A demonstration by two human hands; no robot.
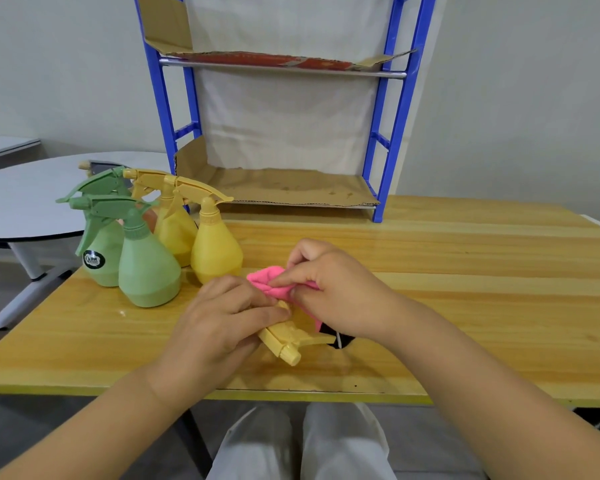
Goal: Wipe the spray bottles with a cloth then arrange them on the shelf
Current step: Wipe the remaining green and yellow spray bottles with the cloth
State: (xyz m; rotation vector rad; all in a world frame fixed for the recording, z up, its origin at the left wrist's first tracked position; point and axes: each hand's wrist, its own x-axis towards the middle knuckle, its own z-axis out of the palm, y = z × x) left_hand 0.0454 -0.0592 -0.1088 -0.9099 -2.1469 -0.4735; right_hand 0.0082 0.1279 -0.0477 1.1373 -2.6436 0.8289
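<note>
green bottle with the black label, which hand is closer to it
Left. The left hand grips the yellow bottle just right of the standing bottles, a short way from the labelled green bottle. The right hand, pressing the pink cloth, is farther right.

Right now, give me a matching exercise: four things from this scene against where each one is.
Things:
1. pink cloth
2. green bottles
3. cardboard sheet
4. yellow bottle being wiped

Places:
A. lining the blue shelf's bottom level
B. standing at the table's left end
C. pinched in the right hand
D. lying sideways under the left hand

Pairs: 1-C, 2-B, 3-A, 4-D
</note>
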